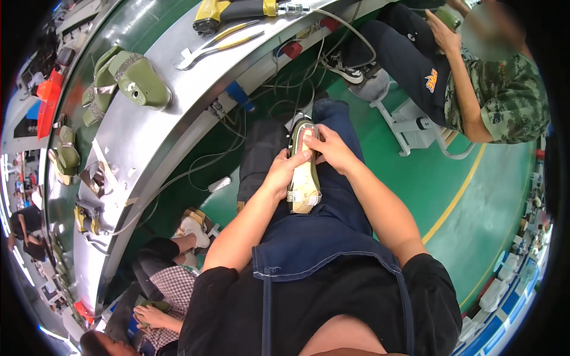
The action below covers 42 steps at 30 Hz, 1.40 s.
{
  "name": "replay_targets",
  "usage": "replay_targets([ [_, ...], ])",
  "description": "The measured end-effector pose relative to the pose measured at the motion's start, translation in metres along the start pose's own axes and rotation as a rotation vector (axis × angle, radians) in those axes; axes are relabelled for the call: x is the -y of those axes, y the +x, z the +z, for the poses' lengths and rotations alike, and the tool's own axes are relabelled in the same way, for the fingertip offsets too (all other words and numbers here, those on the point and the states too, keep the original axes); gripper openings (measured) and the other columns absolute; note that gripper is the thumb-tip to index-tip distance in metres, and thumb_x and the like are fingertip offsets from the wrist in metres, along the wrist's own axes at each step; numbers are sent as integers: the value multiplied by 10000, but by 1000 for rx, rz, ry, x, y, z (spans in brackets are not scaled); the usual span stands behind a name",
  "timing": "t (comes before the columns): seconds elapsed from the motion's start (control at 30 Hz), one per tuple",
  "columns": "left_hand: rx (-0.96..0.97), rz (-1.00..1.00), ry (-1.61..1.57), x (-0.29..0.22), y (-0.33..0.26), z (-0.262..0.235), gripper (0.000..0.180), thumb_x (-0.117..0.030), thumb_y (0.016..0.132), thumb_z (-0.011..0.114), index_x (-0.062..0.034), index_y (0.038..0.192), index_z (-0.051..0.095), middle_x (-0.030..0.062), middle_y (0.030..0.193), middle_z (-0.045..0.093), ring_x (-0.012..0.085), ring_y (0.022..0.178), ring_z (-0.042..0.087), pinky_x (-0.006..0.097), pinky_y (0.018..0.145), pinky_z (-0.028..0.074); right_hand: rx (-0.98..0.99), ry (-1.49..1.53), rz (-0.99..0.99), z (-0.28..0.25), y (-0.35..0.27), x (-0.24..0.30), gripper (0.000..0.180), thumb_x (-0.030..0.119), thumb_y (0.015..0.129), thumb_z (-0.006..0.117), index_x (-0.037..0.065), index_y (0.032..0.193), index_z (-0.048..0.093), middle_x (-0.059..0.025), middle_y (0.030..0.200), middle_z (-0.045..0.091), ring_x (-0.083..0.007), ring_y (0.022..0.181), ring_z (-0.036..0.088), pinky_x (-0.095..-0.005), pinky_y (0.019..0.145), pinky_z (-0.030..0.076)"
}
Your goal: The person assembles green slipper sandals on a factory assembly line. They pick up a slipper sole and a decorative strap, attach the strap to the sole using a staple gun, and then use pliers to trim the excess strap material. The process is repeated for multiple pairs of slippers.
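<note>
On my lap lies a shoe upper stretched over a last (305, 183), its underside turned up and one end pointing away from me. Cream and reddish-brown layers show on that underside, with dark material along the far rim. My left hand (284, 170) grips its left side, thumb on the upturned face. From the right, my right hand (333, 148) wraps the far half, its thumb pressing near the reddish-brown part. Both hands' other fingers are partly hidden beneath and beside the shoe.
On the curved metal bench (196, 89) lie pincers (219, 44), a yellow-and-black power tool (231, 13) and green shoe lasts (139, 80). Hoses and cables (237, 139) hang below its edge. A seated person (504, 101) is at right; another (169, 285) sits at lower left.
</note>
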<state>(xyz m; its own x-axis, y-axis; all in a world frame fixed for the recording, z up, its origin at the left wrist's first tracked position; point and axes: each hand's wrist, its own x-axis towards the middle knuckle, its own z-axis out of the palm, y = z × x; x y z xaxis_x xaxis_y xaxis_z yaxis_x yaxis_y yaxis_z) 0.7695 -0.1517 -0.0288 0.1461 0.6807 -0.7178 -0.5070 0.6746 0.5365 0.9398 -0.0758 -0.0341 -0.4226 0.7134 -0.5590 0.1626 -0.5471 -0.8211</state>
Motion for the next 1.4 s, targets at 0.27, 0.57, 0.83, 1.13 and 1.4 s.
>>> replay_targets([
  [0.27, 72, -79, -207, -1, 19, -8, 378, -333, 1052, 629, 4, 1221, 660, 110, 1048, 748, 216, 866, 748, 362, 815, 625, -14, -283, 14, 1, 31, 14, 696, 534, 934, 735, -87, 1232, 631, -180, 957, 731, -226, 686, 706, -335, 530, 549],
  [0.57, -63, 363, 175, -30, 53, -17, 480, -202, 1021, 689, 73, 1390, 551, 140, 1226, 702, 173, 1089, 676, 312, 971, 541, 16, -130, -42, -16, 30, 6, 450, 328, 1008, 716, -33, 1267, 645, -83, 1056, 710, -133, 927, 639, -298, 826, 515],
  [0.83, 41, 367, 198, -49, 63, -22, 424, 10, 947, 726, 77, 1353, 623, 94, 1241, 627, 182, 1159, 658, 313, 1047, 514, -119, -268, -257, -11, 38, 20, 352, 150, 978, 723, -27, 1277, 666, -52, 1058, 697, -102, 869, 638, -282, 811, 536],
  [1.13, -43, 529, 406, -52, 62, -20, 336, -55, 949, 740, 48, 1267, 711, 44, 1045, 627, 140, 987, 644, 279, 919, 524, -238, -497, -431, -3, 28, 32, 298, 129, 969, 708, -33, 1220, 712, -124, 1025, 693, -201, 854, 711, -324, 799, 570],
  [1.4, -163, 612, 697, -50, 46, -16, 327, -113, 964, 721, 4, 1270, 733, 26, 974, 623, 109, 903, 600, 252, 842, 490, -275, -624, -504, 0, 19, 29, 311, 147, 961, 713, -28, 1218, 713, -160, 1026, 692, -278, 845, 713, -352, 784, 569],
])
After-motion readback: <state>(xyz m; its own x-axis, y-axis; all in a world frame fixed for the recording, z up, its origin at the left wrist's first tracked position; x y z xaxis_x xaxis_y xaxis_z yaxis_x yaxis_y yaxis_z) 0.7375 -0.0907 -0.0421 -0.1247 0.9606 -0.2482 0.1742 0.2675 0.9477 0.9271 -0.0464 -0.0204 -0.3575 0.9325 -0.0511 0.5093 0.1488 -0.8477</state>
